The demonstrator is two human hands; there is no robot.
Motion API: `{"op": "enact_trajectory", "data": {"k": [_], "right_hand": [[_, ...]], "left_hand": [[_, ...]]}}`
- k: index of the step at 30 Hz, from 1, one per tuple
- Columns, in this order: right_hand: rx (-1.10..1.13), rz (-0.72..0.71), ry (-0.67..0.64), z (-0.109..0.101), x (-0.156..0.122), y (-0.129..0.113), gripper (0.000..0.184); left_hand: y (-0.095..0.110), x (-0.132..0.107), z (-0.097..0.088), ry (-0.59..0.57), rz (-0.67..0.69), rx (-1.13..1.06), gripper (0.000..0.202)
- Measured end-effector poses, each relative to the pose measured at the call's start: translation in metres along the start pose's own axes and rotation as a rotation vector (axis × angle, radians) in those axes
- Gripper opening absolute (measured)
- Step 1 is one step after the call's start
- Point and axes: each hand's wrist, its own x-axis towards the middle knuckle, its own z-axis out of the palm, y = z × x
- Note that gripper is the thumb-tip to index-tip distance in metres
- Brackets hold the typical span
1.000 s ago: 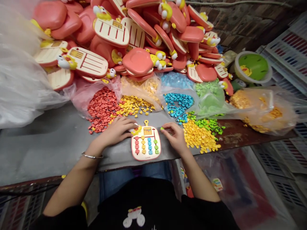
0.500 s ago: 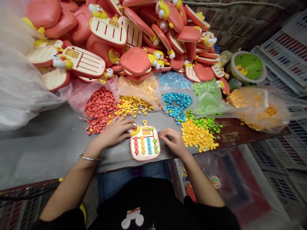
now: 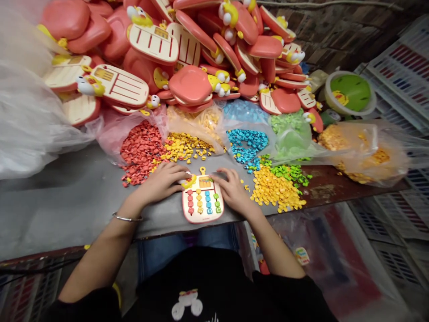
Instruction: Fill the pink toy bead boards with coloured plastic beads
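A cream toy board [image 3: 203, 215] with a coral rim lies flat on the table in front of me. Its slots carry short columns of red, yellow, blue and green pieces, and a yellow animal head [image 3: 190, 181] sticks out at its upper left corner. My left hand [image 3: 167, 181] grips that corner, fingertips on the head. At the upper right corner, the fingertips of my right hand [image 3: 231, 190] press on a small green piece [image 3: 211, 179], mostly hidden under them. Below it, more green pieces [image 3: 217, 203] sit in the right slot.
Red pieces [image 3: 142, 147], yellow pieces [image 3: 187, 145], blue pieces [image 3: 248, 142] and green pieces [image 3: 291, 173] spill from plastic bags behind the board. A loose yellow pile [image 3: 276, 190] lies at right. Coral toy boards [image 3: 191, 85] are heaped at the back. The table edge runs close below the board.
My right hand has moved up and left from beside the board onto its upper right corner, covering the green piece there. My left hand stays on the upper left corner.
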Motion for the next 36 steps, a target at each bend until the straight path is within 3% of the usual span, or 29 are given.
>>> {"op": "enact_trajectory", "data": {"k": [4, 7, 10, 13, 16, 29, 36], "right_hand": [[0.124, -0.009, 0.051, -0.004, -0.003, -0.009, 0.029], [0.177, 0.1, 0.159, -0.018, -0.017, 0.002, 0.024], [-0.082, 0.245, 0.268, -0.028, -0.032, 0.022, 0.017], [-0.31, 0.29, 0.221, -0.027, -0.041, 0.038, 0.015], [-0.354, 0.253, 0.188, -0.021, -0.042, 0.045, 0.017], [-0.176, 0.05, 0.177, -0.019, -0.045, 0.058, 0.017], [-0.048, -0.054, 0.16, -0.018, -0.02, 0.04, 0.017]], "left_hand": [[0.0, 0.0, 0.0, 0.003, 0.001, -0.001, 0.031], [0.0, 0.0, 0.001, 0.005, 0.005, 0.017, 0.03], [0.0, 0.0, 0.001, -0.005, 0.003, 0.028, 0.029], [-0.001, 0.001, 0.001, -0.015, 0.002, 0.033, 0.029], [-0.001, 0.001, 0.001, -0.015, 0.006, 0.031, 0.029], [-0.001, 0.0, 0.001, -0.011, 0.007, 0.021, 0.028], [-0.002, 0.0, 0.002, 0.013, 0.03, 0.001, 0.027]]}}
